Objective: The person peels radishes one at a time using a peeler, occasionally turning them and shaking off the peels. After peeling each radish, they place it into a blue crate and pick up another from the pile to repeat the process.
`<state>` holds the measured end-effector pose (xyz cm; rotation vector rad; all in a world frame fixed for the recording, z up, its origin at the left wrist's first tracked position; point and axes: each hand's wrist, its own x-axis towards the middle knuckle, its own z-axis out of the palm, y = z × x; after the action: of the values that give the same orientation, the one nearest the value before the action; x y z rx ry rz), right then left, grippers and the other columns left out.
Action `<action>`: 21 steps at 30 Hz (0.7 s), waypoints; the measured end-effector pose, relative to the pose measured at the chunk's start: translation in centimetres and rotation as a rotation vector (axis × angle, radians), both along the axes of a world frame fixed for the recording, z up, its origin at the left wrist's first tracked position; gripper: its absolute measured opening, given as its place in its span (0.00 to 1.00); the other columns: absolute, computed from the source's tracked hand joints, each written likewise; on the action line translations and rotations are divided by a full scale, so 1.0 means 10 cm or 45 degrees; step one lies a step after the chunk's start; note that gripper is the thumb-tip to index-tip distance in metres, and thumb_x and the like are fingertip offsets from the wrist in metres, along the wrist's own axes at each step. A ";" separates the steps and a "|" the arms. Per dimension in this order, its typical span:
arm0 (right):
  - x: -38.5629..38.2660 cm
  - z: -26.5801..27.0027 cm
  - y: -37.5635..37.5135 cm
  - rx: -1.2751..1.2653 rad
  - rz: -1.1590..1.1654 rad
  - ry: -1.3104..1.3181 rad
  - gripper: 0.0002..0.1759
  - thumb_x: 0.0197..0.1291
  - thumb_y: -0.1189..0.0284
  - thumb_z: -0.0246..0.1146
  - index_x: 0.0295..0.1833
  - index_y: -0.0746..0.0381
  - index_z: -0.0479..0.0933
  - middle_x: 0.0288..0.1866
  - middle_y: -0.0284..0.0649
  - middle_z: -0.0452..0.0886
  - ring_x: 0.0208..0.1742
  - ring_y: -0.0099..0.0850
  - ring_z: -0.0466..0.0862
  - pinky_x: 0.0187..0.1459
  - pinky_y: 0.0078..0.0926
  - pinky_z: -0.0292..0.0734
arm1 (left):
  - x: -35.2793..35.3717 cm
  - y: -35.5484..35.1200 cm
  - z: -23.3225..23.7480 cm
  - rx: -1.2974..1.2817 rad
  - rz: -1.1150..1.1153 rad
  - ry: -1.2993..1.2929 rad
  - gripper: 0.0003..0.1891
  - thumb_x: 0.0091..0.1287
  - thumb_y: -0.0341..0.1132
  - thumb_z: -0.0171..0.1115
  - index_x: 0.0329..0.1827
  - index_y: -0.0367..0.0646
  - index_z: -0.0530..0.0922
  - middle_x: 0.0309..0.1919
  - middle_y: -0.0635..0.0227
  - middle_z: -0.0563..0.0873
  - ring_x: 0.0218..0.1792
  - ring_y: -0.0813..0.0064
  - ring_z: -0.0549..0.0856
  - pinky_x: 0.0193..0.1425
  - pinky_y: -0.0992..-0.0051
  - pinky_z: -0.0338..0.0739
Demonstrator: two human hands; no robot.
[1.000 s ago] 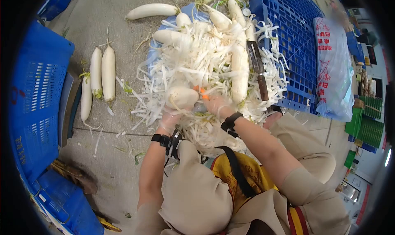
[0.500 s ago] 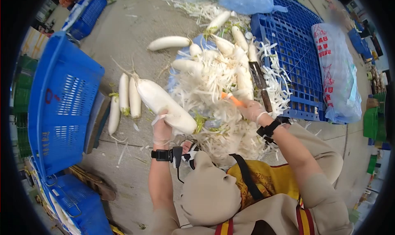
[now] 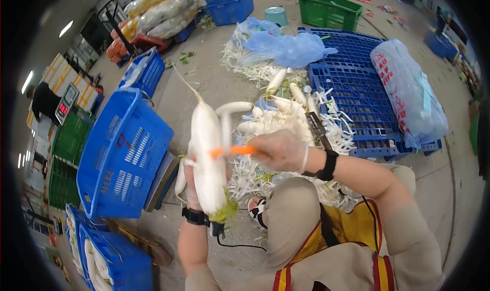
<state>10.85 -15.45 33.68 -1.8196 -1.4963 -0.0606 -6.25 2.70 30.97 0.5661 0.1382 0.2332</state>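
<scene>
A large white daikon radish stands nearly upright in front of me, its thin root pointing up and its cut green stalks down. My left hand, in a clear glove, is closed around its left side, mostly hidden behind it. Gloved too, my right hand grips an orange peeler, whose head is against the radish's right side. A blurred pale strip rises beside the radish there. Beyond my right hand, a dark-bladed knife lies beside a heap of peelings with several daikons on it.
A blue pallet carries a full plastic bag on the right. Blue plastic film lies behind the heap. To the left stands a blue basket, with another blue crate of daikons nearer me. A green crate is at the back.
My left hand has tilted the daikon more upright, farther left. My right hand has brought the peeler from over the heap to the daikon. The view has tipped up, showing more background.
</scene>
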 end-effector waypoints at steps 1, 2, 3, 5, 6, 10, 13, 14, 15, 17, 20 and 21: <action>-0.06 0.03 -0.02 0.189 0.127 -0.132 0.06 0.60 0.65 0.58 0.38 0.55 0.75 0.22 0.41 0.77 0.23 0.41 0.80 0.26 0.40 0.75 | -0.03 -0.13 0.02 0.016 -0.025 -0.003 0.33 0.64 0.57 0.56 0.63 0.41 0.67 0.45 0.53 0.79 0.31 0.61 0.82 0.30 0.67 0.82; 0.02 0.05 0.02 0.204 0.104 -0.135 0.06 0.60 0.65 0.58 0.38 0.55 0.75 0.22 0.41 0.77 0.23 0.41 0.80 0.26 0.40 0.75 | -0.04 -0.26 0.05 -0.035 -0.134 -0.008 0.31 0.64 0.55 0.56 0.62 0.41 0.68 0.44 0.51 0.78 0.30 0.59 0.81 0.30 0.66 0.81; 0.18 0.06 0.09 0.150 -0.079 -0.098 0.06 0.60 0.65 0.58 0.39 0.54 0.76 0.21 0.40 0.77 0.21 0.40 0.80 0.24 0.39 0.75 | -0.05 -0.36 0.08 -0.089 -0.239 -0.007 0.30 0.63 0.53 0.56 0.61 0.41 0.68 0.44 0.49 0.78 0.30 0.56 0.81 0.30 0.65 0.81; 0.23 0.08 0.02 0.099 -0.264 -0.062 0.07 0.60 0.64 0.58 0.41 0.52 0.77 0.20 0.39 0.77 0.18 0.40 0.79 0.22 0.38 0.74 | -0.01 -0.48 0.05 -0.257 -0.467 -0.060 0.28 0.63 0.50 0.55 0.60 0.39 0.68 0.43 0.46 0.77 0.30 0.51 0.80 0.30 0.62 0.81; 0.15 0.07 -0.05 0.074 -0.191 -0.121 0.07 0.60 0.63 0.58 0.42 0.51 0.77 0.20 0.39 0.77 0.18 0.39 0.79 0.21 0.37 0.74 | -0.03 -0.50 -0.02 -0.264 -0.397 -0.025 0.28 0.61 0.50 0.56 0.59 0.39 0.69 0.42 0.46 0.77 0.30 0.50 0.80 0.29 0.61 0.80; 0.17 0.03 -0.19 0.018 -0.162 -0.190 0.13 0.62 0.60 0.56 0.51 0.47 0.76 0.22 0.40 0.79 0.20 0.39 0.81 0.23 0.36 0.76 | -0.10 -0.44 -0.06 -0.083 -0.348 0.061 0.29 0.60 0.52 0.54 0.55 0.36 0.71 0.39 0.49 0.80 0.28 0.51 0.82 0.28 0.61 0.79; 0.26 0.05 -0.21 -0.020 -0.259 -0.107 0.13 0.62 0.60 0.55 0.51 0.47 0.77 0.22 0.40 0.80 0.21 0.40 0.81 0.24 0.36 0.77 | -0.16 -0.55 0.08 0.043 -0.395 0.112 0.28 0.64 0.52 0.49 0.55 0.34 0.71 0.38 0.52 0.83 0.29 0.56 0.84 0.32 0.63 0.80; 0.18 0.04 -0.25 0.037 -0.189 -0.184 0.10 0.61 0.60 0.56 0.46 0.48 0.78 0.20 0.40 0.79 0.20 0.40 0.80 0.23 0.37 0.76 | -0.15 -0.55 0.10 0.145 -0.364 0.221 0.27 0.65 0.50 0.49 0.55 0.34 0.71 0.38 0.52 0.83 0.31 0.56 0.85 0.33 0.63 0.81; 0.10 0.05 -0.28 0.093 -0.116 -0.266 0.09 0.61 0.60 0.58 0.42 0.50 0.78 0.19 0.41 0.78 0.20 0.41 0.80 0.22 0.38 0.75 | -0.14 -0.54 0.12 0.245 -0.329 0.325 0.26 0.66 0.48 0.48 0.56 0.34 0.71 0.39 0.52 0.83 0.32 0.57 0.85 0.35 0.63 0.81; 0.18 -0.05 -0.29 0.105 -0.030 -0.237 0.09 0.61 0.61 0.58 0.41 0.51 0.78 0.20 0.42 0.79 0.21 0.43 0.80 0.24 0.39 0.75 | -0.14 -0.56 0.18 0.246 -0.298 0.335 0.25 0.66 0.47 0.48 0.57 0.33 0.70 0.40 0.52 0.83 0.33 0.57 0.85 0.36 0.62 0.82; 0.52 -0.21 -0.25 -0.112 -0.342 -0.133 0.10 0.60 0.57 0.59 0.41 0.50 0.78 0.19 0.41 0.78 0.21 0.42 0.80 0.24 0.40 0.75 | -0.20 -0.45 -0.08 0.270 -0.338 0.394 0.24 0.66 0.43 0.48 0.59 0.34 0.69 0.42 0.55 0.82 0.37 0.60 0.85 0.39 0.64 0.82; 0.43 -0.25 -0.26 -0.110 -0.341 -0.131 0.10 0.60 0.57 0.59 0.41 0.50 0.78 0.19 0.41 0.78 0.21 0.42 0.80 0.24 0.40 0.75 | -0.21 -0.40 -0.17 0.303 -0.393 0.427 0.23 0.66 0.41 0.48 0.60 0.35 0.68 0.43 0.57 0.82 0.39 0.62 0.84 0.40 0.66 0.81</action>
<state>15.11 -18.07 31.23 -2.1063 -1.3326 -0.2263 -8.36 -1.30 29.27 0.8515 0.3475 -0.1506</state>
